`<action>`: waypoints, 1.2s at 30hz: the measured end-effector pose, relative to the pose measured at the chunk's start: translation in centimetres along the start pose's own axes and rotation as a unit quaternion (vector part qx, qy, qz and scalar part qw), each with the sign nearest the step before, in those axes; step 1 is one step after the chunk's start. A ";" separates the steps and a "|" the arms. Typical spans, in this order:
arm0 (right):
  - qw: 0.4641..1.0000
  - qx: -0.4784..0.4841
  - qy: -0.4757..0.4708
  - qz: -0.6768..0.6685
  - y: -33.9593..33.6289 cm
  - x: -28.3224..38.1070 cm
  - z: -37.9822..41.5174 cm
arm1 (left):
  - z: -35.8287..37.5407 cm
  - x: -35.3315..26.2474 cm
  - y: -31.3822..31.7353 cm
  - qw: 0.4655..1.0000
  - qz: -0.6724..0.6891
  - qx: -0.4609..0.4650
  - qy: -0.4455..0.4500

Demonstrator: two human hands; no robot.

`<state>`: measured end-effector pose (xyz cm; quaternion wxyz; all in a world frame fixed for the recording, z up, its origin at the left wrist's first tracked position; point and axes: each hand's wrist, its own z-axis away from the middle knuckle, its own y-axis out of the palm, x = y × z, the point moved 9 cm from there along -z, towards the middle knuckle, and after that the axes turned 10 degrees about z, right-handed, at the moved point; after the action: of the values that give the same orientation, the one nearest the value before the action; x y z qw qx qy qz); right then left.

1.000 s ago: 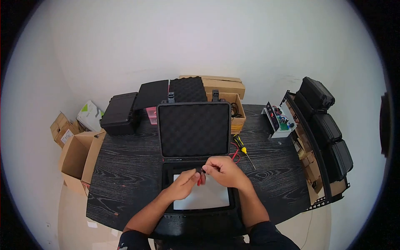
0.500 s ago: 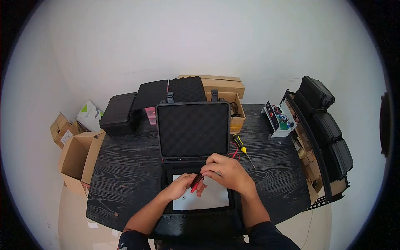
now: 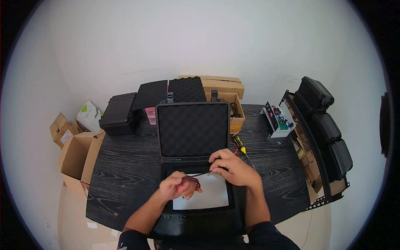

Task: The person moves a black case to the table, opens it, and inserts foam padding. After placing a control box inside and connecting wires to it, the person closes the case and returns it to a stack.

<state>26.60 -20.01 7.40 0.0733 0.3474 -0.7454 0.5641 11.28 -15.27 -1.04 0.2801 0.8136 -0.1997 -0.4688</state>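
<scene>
Above the white panel (image 3: 208,196) in the opened black case (image 3: 230,129), my left hand (image 3: 173,187) is closed round a small red-and-dark object (image 3: 180,188). Its kind is mostly hidden by the fingers. A thin dark strand (image 3: 201,174), looking like a wire, stretches from that hand to my right hand (image 3: 235,168). The right thumb and fingertips pinch its far end. A small round screw-like spot (image 3: 183,198) shows on the panel below my left hand.
A yellow-and-black screwdriver (image 3: 239,143) lies right of the case beside a red wire (image 3: 234,146). Farther right stands an electronics unit with exposed boards (image 3: 282,121), near a rack of black cases (image 3: 327,127). Cardboard boxes (image 3: 81,156) stand at the left.
My hands have moved apart, the left going left and the right slightly right. The thin dark strand now spans the gap, and the red object is more covered by my left hand.
</scene>
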 end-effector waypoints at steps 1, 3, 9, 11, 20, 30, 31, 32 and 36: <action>0.999 0.013 -0.004 -0.044 0.3 -0.6 -0.1 | 0.1 -0.6 0.0 0.999 0.041 -0.001 0.025; 0.991 0.046 0.037 -0.119 1.7 -2.7 -0.2 | 0.2 -1.5 -0.1 0.988 0.134 -0.015 0.079; 0.992 -0.028 0.105 -0.059 2.2 -4.7 -0.7 | 0.0 -4.4 -1.7 0.935 0.224 -0.117 0.250; 0.990 -0.056 0.126 -0.023 1.0 -3.5 -0.8 | 0.3 -4.8 -2.1 0.924 0.195 -0.160 0.287; 0.993 0.095 0.049 -0.039 3.8 -1.0 -0.6 | 1.3 -5.7 -2.6 0.895 -0.013 -0.261 0.361; 0.936 0.146 0.086 -0.308 6.9 0.8 -0.7 | -0.1 -4.2 0.1 0.820 -0.468 -0.236 0.229; 0.940 0.133 0.098 -0.298 6.2 0.8 -0.6 | -0.4 -3.5 0.0 0.837 -0.476 -0.199 0.181; 0.944 0.119 0.110 -0.288 5.6 0.6 -0.5 | -0.8 -2.7 0.0 0.852 -0.481 -0.161 0.132; 0.989 0.031 0.073 -0.122 2.7 0.7 -0.8 | -1.4 1.1 0.8 0.901 -0.418 -0.095 -0.063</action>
<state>24.28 -19.27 5.88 0.1852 0.3955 -0.6725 0.5975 12.97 -16.12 -0.69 0.1213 0.7603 0.1868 -0.6101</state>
